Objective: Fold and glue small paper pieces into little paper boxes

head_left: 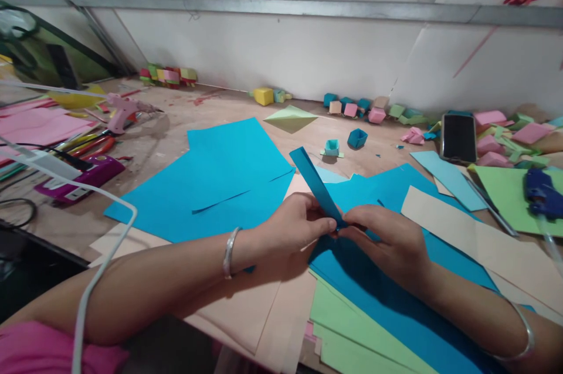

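A folded blue paper strip [313, 179] sticks up and away from me over the table's middle. My left hand [294, 226] pinches its near end with thumb and fingers closed. My right hand [391, 242] meets it from the right, fingers pinched on the same end of the strip. Both hands hover just above large blue paper sheets [220, 177]. Silver bangles show on both wrists.
Green and beige sheets [347, 327] lie stacked at the near edge. A phone [458, 137] and a blue glue gun [542, 192] sit at right, a pink glue gun [121, 110] and scissors at left. Small folded paper boxes [357, 138] line the back wall.
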Tool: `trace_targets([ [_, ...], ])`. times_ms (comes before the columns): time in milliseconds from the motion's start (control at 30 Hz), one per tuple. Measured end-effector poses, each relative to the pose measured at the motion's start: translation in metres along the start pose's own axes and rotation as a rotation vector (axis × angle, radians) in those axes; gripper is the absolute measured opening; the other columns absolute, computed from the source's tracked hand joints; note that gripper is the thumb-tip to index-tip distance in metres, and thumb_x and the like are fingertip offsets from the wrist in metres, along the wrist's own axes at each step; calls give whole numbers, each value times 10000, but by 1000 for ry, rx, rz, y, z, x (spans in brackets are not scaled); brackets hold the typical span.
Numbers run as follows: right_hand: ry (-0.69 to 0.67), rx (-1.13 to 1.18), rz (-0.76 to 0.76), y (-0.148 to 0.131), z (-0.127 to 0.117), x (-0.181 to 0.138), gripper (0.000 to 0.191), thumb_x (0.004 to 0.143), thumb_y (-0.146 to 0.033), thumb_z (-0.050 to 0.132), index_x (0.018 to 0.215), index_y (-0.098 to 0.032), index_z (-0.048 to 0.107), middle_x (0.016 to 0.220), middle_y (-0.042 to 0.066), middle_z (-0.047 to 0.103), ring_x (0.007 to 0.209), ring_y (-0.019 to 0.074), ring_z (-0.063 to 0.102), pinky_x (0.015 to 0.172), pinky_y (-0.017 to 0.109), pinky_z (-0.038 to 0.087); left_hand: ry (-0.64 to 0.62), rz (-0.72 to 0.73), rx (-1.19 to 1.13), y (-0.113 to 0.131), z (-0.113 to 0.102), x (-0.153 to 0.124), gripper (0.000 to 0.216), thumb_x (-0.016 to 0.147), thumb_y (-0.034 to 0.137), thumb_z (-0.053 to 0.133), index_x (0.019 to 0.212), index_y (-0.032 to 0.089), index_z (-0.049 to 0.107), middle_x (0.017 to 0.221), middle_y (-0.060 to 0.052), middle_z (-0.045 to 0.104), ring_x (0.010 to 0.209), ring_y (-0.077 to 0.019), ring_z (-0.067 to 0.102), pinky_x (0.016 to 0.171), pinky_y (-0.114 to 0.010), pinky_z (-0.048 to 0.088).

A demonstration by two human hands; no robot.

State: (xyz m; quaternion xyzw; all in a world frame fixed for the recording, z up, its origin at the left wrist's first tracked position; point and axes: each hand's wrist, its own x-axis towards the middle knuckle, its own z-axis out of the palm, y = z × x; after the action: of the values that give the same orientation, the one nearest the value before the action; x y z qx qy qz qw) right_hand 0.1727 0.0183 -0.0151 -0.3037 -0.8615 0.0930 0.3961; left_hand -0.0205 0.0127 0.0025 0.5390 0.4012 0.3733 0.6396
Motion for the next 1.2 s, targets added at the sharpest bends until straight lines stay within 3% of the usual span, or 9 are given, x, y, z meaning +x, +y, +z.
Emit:
trace_targets([
  [167,-89,19,19,-1,-3,3,167,932,-241,560,805,-224,668,846,42,715,784,161,674,684,261,535,0,-12,55,0,-1,1,107,717,114,674,823,116,656,801,-65,696,760,-160,648,709,-284,530],
  [400,-54,37,11,0,1,3,109,907,-238,593,841,-221,678,868,62,716,814,175,680,715,280,551,10,-12,100,-1,-3,1,186,685,105,687,863,124,637,846,-70,690,838,-202,656,752,-332,538],
  [600,-77,105,4,-3,-1,3,111,925,-249,563,888,-212,661,878,61,704,821,169,668,733,283,538,37,38,163,6,-2,0,58,752,141,655,755,132,598,717,-19,624,685,-136,592,636,-269,494],
  [733,-90,156,151,-5,-1,1,80,929,-267,549,939,-223,615,865,37,692,771,161,648,691,282,516,130,27,155,7,-2,2,164,790,176,647,920,159,550,664,35,547,645,-122,560,602,-257,484],
  [800,-60,223,290,-4,-1,0,65,920,-281,563,933,-229,599,855,25,676,755,154,636,688,279,512,99,31,123,6,-2,3,214,792,179,646,964,175,518,685,42,529,659,-119,550,609,-252,491],
  [933,38,384,463,1,2,1,92,876,-293,627,920,-225,582,860,18,647,789,160,627,715,288,519,-66,120,251,4,-5,1,56,844,205,570,847,171,526,770,1,529,703,-123,517,627,-255,456],
  [1100,-20,494,509,0,2,2,217,805,-323,714,914,-214,561,820,7,613,733,154,589,661,286,507,-134,255,679,9,-8,-3,167,915,233,465,764,182,518,729,8,505,683,-133,461,618,-268,379],
  [1200,-84,521,503,-5,-2,4,175,833,-334,681,898,-211,574,845,18,610,742,152,580,672,289,500,-160,299,737,13,-8,-4,221,941,275,436,772,178,539,716,5,508,667,-131,460,595,-261,356],
])
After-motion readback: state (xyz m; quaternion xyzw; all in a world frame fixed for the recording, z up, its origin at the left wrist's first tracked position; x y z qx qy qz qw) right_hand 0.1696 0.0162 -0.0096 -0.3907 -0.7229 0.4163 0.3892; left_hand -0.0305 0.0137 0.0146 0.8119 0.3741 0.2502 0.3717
